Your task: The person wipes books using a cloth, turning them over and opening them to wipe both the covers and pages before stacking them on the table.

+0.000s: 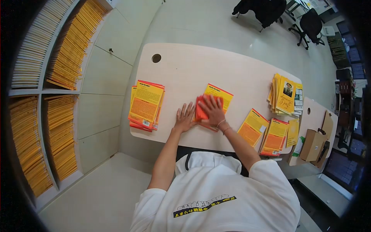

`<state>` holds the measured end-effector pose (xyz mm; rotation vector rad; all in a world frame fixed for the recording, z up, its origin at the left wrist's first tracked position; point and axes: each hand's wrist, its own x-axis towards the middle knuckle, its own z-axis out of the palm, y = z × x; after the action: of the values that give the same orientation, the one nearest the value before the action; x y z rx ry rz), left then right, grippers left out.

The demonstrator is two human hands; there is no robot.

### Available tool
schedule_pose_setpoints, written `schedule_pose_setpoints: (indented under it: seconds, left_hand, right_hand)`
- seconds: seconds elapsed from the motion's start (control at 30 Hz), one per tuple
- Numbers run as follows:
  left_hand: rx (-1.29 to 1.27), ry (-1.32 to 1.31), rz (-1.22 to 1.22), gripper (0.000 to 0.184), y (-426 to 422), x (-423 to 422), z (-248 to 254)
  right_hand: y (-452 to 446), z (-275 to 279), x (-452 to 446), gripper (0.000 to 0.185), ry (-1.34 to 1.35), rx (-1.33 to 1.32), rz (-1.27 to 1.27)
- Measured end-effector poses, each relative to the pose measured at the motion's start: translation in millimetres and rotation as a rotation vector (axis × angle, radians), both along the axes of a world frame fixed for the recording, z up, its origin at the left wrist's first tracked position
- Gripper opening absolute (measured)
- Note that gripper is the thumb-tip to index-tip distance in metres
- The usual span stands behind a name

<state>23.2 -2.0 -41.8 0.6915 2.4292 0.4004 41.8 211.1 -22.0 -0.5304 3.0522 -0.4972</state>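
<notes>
Left hand (186, 117): is lying flat, fingers spread, beside the book (222, 94) | Right hand (213, 112): is resting, fingers spread, on a red item (200, 110) | Book: is lying on the table (189, 67) between book stacks (147, 102)

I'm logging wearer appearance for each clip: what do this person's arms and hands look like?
Both arms have short white sleeves, leaving the forearms uncovered. The left hand and right hand are ungloved. Thin bands circle the right wrist; none shows on the left.
</notes>
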Motion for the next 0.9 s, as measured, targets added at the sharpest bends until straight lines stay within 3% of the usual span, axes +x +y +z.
schedule_pose_setpoints:
  seconds: [0.13,0.23,0.4,0.57,0.73,0.9]
  left_hand:
    - [0.008,-0.031,0.005,0.093,2.7,-5.5,14.0]
    - [0.003,-0.032,0.003,0.093,-4.8,-3.6,14.0]
    - [0.017,0.015,0.003,0.093,0.6,1.6,-4.0]
    - [0.002,0.057,-0.013,0.092,-3.3,0.5,-3.2]
    - [0.0,0.013,0.0,0.09,3.0,-5.2,12.2]
    - [-0.002,0.016,0.001,0.088,-0.5,-4.0,12.8]
  right_hand:
    - [21.8,-20.2,-67.8,0.084,0.145,0.024,-0.184]
    - [8.2,-35.2,-61.9,0.078,0.283,0.014,-0.317]
    - [-34.2,-15.2,48.0,0.076,0.096,0.061,-0.104]
    - [10.5,-11.0,56.0,0.075,0.084,0.045,-0.063]
    - [62.4,-34.3,-12.3,0.067,0.177,0.133,-0.498]
    - [28.3,-29.2,22.2,0.067,0.153,0.089,-0.538]
